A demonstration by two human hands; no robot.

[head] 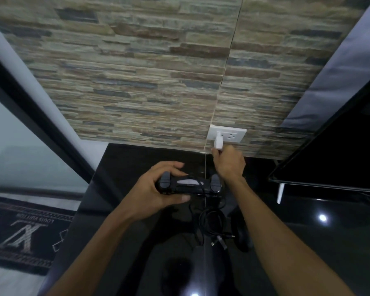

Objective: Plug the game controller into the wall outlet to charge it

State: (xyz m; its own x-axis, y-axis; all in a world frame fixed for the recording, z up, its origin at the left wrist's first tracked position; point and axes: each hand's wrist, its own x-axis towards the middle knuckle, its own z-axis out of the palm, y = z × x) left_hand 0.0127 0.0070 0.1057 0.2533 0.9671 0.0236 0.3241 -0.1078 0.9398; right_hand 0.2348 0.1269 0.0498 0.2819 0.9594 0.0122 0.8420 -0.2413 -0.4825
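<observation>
A black game controller (190,184) is held just above a glossy black counter (120,167), its shoulder buttons facing me. My left hand (156,193) grips its left side. A black cable (209,223) runs from it and lies in loose loops on the counter, with loose plug ends nearby. My right hand (229,163) is closed on a white charger adapter (218,142), whose front end sits at the left socket of a white wall outlet (233,135) low on the stone-pattern wall. The outlet's right socket is free.
A flat black screen (338,150) on a white foot (280,192) stands at the right, close to the outlet. A grey curtain (333,71) hangs behind it. At the left are a dark window frame (36,116) and a patterned rug (24,229) on the floor.
</observation>
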